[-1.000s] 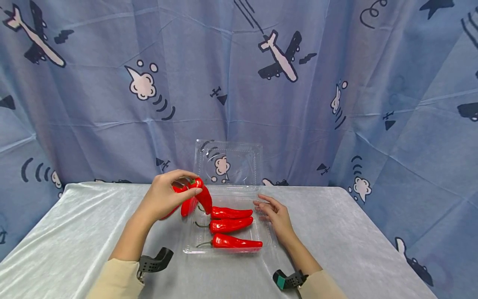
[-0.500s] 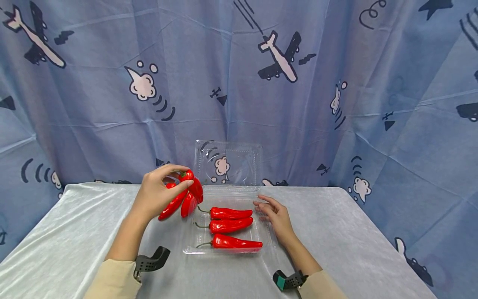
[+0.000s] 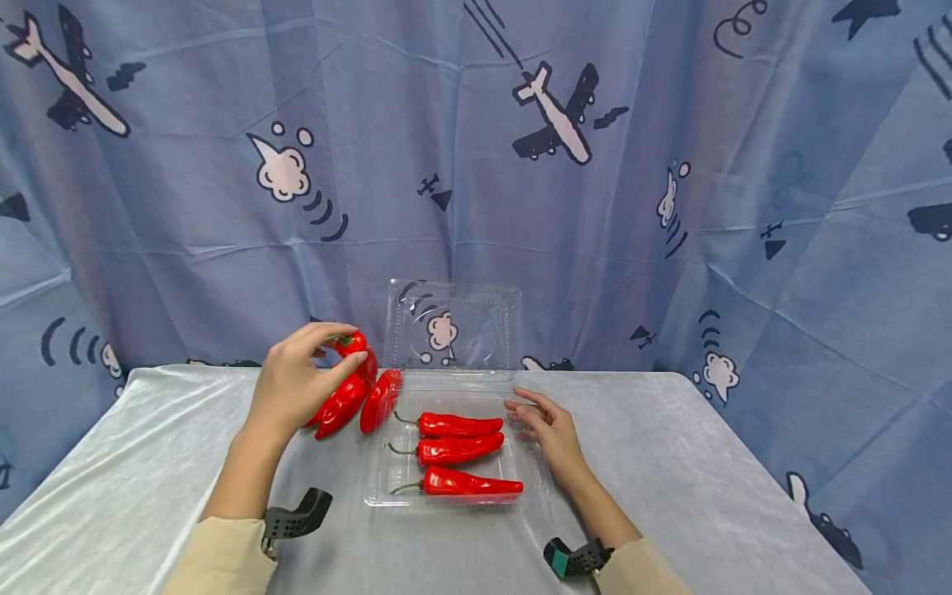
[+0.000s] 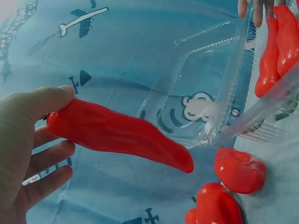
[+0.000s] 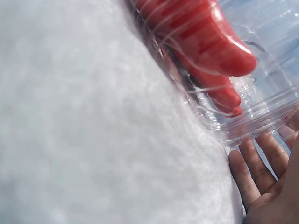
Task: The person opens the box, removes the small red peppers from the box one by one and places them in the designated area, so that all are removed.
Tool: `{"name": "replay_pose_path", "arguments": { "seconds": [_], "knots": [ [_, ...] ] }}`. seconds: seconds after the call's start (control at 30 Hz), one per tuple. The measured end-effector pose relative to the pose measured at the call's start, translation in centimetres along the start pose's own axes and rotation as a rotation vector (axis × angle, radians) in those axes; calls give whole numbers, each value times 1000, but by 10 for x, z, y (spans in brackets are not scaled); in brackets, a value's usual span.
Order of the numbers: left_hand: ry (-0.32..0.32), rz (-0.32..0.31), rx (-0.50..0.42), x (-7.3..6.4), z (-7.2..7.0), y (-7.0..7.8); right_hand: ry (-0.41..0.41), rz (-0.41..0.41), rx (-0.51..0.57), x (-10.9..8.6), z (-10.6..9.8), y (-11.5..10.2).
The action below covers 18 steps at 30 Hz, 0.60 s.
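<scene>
My left hand point(image 3: 290, 384) holds a red pepper point(image 4: 117, 128) by its stem end, between thumb and fingers, tip pointing down. It hangs over other red peppers point(image 3: 344, 406) on the cloth, left of a clear plastic clamshell box point(image 3: 375, 499). Inside the box three red peppers lie crosswise, one at the back point(image 3: 461, 425), one in the middle point(image 3: 461, 449) and one in front point(image 3: 472, 481), stems to the left. My right hand point(image 3: 549, 426) rests at the box's right edge, fingers fairly straight. In the right wrist view its fingertips point(image 5: 240, 163) are by the clear rim.
The box's clear lid point(image 3: 479, 330) stands raised at the back. A loose red pepper point(image 3: 381, 402) lies against the box's left wall. White cloth point(image 3: 684, 479) covers the table, and a blue patterned curtain point(image 3: 416, 124) hangs behind it.
My left hand has carried its pepper leftward and slightly up, from over the box's left edge to above the loose peppers. My right hand and the box have stayed put.
</scene>
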<state>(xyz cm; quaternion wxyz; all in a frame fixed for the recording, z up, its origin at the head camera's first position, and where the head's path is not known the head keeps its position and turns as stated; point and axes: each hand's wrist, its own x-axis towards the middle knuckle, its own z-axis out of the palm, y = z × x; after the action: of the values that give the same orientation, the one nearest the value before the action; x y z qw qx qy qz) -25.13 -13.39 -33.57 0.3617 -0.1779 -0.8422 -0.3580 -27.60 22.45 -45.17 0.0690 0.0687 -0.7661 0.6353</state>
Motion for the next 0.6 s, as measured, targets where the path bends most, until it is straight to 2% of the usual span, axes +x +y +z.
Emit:
{"name": "replay_pose_path", "arguments": {
  "seconds": [0.23,0.6],
  "knots": [
    [28,18,45,-1,0,-5,1,6,-1,-1,0,-1],
    [36,-13,78,-1,-6,-11,4,1,2,-1,1,-1]
  ]
}}
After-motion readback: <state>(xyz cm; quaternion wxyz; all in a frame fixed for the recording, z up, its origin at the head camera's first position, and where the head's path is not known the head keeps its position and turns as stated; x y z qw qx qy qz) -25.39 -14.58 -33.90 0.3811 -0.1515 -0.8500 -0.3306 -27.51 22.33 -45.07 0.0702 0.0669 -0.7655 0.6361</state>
